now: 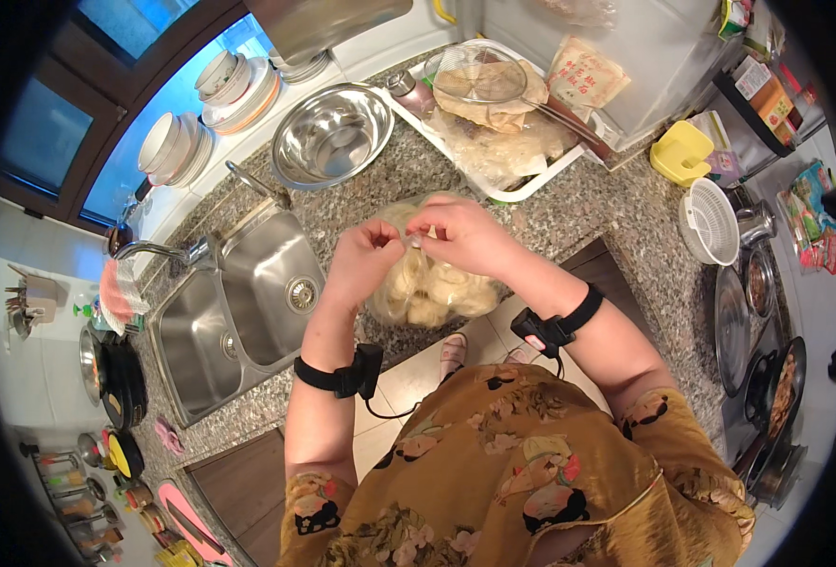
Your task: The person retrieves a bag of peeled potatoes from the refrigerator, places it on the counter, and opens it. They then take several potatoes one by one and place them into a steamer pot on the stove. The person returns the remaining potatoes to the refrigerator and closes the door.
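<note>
A clear plastic bag (453,287) full of pale, rounded bundles that look like noodle nests lies at the front edge of the granite counter. Its gathered neck (413,241) is pinched between the fingertips of both hands. My left hand (364,262) grips it from the left, thumb and forefinger together. From the right, my right hand (460,234) holds the same twisted plastic and covers part of the bag behind it. Whether the neck is knotted is hidden by the fingers.
A double steel sink (265,266) is left of the bag. Behind stand a steel basin (333,138) and a white tray (506,191) holding bags and a wire skimmer (480,74). To the right are a white colander (708,220), a yellow container (680,152) and a pan of food (783,397).
</note>
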Demonstrator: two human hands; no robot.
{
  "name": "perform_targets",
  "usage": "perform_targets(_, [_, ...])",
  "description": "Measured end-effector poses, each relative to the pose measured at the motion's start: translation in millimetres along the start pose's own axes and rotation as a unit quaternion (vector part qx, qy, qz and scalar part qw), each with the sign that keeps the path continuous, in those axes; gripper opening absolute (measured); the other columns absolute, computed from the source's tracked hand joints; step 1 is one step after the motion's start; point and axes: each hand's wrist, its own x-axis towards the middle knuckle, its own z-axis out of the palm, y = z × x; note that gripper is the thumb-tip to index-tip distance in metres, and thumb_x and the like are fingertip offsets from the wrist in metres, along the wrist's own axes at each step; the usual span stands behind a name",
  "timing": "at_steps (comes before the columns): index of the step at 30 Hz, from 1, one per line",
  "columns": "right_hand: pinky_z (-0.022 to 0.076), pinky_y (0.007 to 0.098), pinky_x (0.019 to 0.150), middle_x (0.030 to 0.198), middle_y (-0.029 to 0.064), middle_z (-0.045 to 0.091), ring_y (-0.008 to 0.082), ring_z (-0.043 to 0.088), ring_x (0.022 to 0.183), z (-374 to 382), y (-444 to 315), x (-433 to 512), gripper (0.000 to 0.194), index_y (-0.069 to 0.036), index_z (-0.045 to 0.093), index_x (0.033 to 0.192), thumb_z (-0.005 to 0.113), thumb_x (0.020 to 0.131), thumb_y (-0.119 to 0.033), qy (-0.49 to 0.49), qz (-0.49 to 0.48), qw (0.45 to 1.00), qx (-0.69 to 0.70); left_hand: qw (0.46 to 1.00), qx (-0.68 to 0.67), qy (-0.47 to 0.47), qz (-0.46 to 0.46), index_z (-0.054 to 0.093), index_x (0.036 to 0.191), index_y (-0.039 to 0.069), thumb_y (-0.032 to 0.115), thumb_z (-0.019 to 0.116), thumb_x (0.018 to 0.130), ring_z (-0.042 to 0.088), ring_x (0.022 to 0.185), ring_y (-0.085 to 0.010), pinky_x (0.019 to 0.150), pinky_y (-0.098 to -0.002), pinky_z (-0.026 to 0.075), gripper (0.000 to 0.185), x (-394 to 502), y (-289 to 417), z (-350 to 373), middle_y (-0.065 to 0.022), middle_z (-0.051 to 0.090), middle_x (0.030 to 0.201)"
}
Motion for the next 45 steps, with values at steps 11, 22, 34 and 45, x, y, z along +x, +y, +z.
perform_targets(11, [0.0471,0.0227,0.069,0.087,-0.0027,0.063,0.0068,0.058,0.080,-4,13,-20,0.008,-0.008,0.063,0.092,0.067,0.093,-0.015,-0.050,0.292,0.828,0.476,0.996,-0.047,0.050,-0.062,0.066,0.087,0.003,0.011,0.065,0.086,0.050,0.070,-0.0032,0.063,-0.0198,0.039,0.008,-3,-13,-1,0.0057,0.060,0.079])
perform_targets(22, [0.0463,0.0242,0.071,0.093,-0.0013,0.066,0.0069,0.058,0.082,-13,3,-20,0.021,-0.007,0.069,0.109,0.070,0.091,-0.017,-0.077,0.222,0.876,0.421,0.865,0.422,0.182,0.199,0.065,0.093,0.009,0.014,0.074,0.077,0.062,0.087,-0.0246,0.085,-0.0393,0.042,0.019,-16,1,19,-0.0064,0.065,0.089])
perform_targets(34, [0.0539,0.0388,0.077,0.103,0.0098,0.065,0.0269,0.068,0.091,-59,6,-65,0.014,-0.007,0.067,0.083,0.075,0.079,-0.017,-0.162,0.104,0.972,-0.132,0.917,0.173,0.353,0.065,0.067,0.098,0.003,0.006,0.066,0.088,0.051,0.065,-0.0070,0.063,-0.0242,0.044,0.010,-33,-25,-85,0.0011,0.060,0.072])
perform_targets(45, [0.0483,0.0453,0.093,0.115,0.0130,0.064,0.0317,0.061,0.110,-89,-13,-129,0.026,-0.008,0.065,0.106,0.062,0.090,-0.027,-0.010,0.034,0.986,-0.162,0.920,0.189,0.319,0.124,0.068,0.120,0.006,0.036,0.061,0.099,0.063,0.097,-0.0231,0.079,-0.0384,0.053,0.038,-106,39,-15,-0.0130,0.069,0.109])
